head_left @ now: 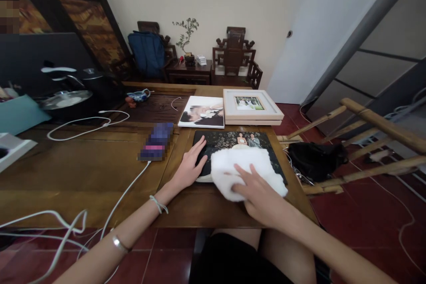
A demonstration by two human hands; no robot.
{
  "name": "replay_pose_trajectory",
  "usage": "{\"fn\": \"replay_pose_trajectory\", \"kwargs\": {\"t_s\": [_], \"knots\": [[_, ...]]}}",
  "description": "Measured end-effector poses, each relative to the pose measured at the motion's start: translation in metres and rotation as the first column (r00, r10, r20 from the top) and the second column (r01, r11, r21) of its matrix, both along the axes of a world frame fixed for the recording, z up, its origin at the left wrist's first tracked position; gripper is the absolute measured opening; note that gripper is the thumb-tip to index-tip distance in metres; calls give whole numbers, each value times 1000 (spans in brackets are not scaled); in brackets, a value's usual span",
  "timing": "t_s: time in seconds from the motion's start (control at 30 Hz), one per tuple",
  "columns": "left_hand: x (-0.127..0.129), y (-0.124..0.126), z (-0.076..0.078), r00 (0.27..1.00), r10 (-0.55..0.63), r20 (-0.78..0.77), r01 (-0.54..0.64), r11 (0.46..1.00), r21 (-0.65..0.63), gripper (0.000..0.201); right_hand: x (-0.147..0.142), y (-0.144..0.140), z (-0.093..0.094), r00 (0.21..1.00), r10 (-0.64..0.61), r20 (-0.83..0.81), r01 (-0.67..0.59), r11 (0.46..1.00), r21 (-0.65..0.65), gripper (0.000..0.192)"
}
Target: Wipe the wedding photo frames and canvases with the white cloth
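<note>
White and fluffy, the cloth (222, 166) is lying directly under the right hand (258, 188), which is pressing with fingers loosely spread, and is covering part of a dark photo panel (219, 140). The left hand (191, 164), open and gripping nothing, is resting on the panel's left edge. Farther off, I'm seeing a white-edged picture (196, 115) and pale frames (253, 122) on the wooden table (100, 159).

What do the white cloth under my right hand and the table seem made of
The white cloth looks like matte fleece or terry, from its fluffy edges; which, I can't tell. The table is probably varnished wood, from its brown planks and faint sheen.
</note>
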State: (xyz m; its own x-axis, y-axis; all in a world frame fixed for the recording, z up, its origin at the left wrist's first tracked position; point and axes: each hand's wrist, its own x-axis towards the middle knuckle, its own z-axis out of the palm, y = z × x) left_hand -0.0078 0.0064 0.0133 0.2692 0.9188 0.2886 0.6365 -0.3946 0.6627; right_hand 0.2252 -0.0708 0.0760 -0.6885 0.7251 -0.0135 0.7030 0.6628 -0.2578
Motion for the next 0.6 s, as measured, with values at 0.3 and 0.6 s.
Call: {"fn": "replay_pose_trajectory", "kwargs": {"t_s": [0.3, 0.6], "knots": [[-3, 5, -9, 1000, -20, 1, 20, 1000, -9, 45, -26, 125, -6, 983, -150, 106, 126, 971, 204, 61], [-3, 4, -8, 999, -22, -30, 21, 999, -29, 45, -16, 25, -17, 989, 14, 146, -38, 986, 165, 48]]}}
